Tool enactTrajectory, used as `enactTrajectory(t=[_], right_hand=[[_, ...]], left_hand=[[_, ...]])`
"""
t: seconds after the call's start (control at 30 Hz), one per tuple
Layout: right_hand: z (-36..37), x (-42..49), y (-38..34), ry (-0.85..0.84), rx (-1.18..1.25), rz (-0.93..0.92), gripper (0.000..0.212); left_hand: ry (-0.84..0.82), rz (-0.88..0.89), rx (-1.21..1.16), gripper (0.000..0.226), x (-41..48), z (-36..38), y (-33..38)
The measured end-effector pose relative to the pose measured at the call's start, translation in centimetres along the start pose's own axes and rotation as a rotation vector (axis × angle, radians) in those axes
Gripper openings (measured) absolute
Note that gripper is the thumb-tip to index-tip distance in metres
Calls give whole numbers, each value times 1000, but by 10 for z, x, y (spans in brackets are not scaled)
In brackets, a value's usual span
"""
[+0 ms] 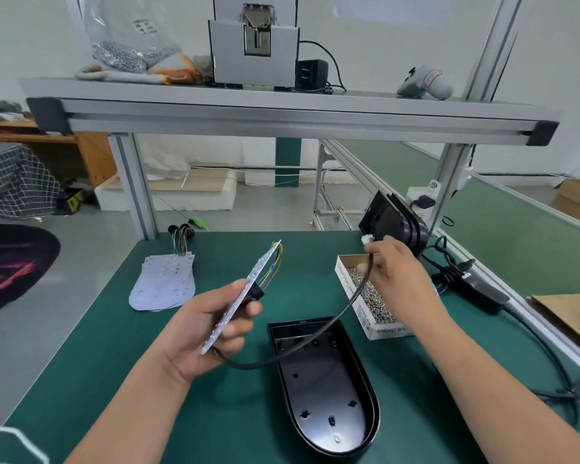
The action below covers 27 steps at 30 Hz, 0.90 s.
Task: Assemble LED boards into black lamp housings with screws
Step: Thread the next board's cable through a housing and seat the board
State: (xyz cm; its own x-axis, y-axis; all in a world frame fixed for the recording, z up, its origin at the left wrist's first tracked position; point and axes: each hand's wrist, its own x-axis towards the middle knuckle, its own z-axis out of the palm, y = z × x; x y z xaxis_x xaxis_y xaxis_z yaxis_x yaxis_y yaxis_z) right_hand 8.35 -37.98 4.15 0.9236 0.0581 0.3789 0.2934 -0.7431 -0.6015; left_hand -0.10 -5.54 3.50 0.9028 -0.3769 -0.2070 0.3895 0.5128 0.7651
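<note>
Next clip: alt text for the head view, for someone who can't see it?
Over a green mat, the left hand holds an LED board tilted on edge while the right hand grips a black cable near its white plug. An open black housing lies between them, with a screw box to its right.

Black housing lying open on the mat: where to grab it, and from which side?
Grip the black lamp housing across its two long side walls, from above, near the rounded end closest to the person. It lies flat, open side up, so the walls stand as edges to pinch. The black cable crosses the square far end; avoid that.
</note>
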Motion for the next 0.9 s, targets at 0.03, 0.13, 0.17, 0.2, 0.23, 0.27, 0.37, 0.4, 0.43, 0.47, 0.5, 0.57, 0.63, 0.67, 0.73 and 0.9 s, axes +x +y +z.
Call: enactTrajectory(t=[0.03,0.13,0.17,0.2,0.23,0.27,0.37,0.4,0.43,0.47,0.5,0.57,0.63,0.67,0.73,0.9], right_hand=[[-2,-2,0,10,38,21,24],[-8,-9,-8,37,169,33,13],[-9,-13,-12,42,220,25,6],[-10,-16,-19,38,284,25,7],[-9,-21,-26,34,366,29,12],[-8,-25,-32,41,454,27,13],[-8,-39,-46,135,607,-39,9],[-9,-42,-48,142,650,-60,9],[-10,-45,-49,126,694,-76,11],[-9,-49,-49,92,734,-80,15],[-8,-53,-49,45,756,-77,19],[-3,-63,-48,-51,734,-70,20],[3,-72,-42,-122,694,-65,19],[5,-75,-39,-138,687,-62,19],[5,-78,-35,-140,698,-59,19],[-1,-81,-32,-181,643,-114,17]], left_hand=[[-1,-2,12,19,0,0,0],[95,33,60,17,3,7,-4],[154,61,87,17,5,10,-7],[209,96,115,20,8,12,-10],[253,131,143,23,10,14,-13],[288,165,170,23,12,15,-16],[338,203,199,21,15,16,-22],[338,195,192,22,15,16,-22],[329,180,183,24,15,16,-22],[314,160,168,27,15,16,-22],[298,137,145,29,14,15,-22],[269,91,85,34,13,15,-21],[243,49,4,32,11,16,-20],[230,34,-31,30,11,17,-20],[211,24,-67,30,11,18,-21],[215,16,42,45,13,18,-28]])
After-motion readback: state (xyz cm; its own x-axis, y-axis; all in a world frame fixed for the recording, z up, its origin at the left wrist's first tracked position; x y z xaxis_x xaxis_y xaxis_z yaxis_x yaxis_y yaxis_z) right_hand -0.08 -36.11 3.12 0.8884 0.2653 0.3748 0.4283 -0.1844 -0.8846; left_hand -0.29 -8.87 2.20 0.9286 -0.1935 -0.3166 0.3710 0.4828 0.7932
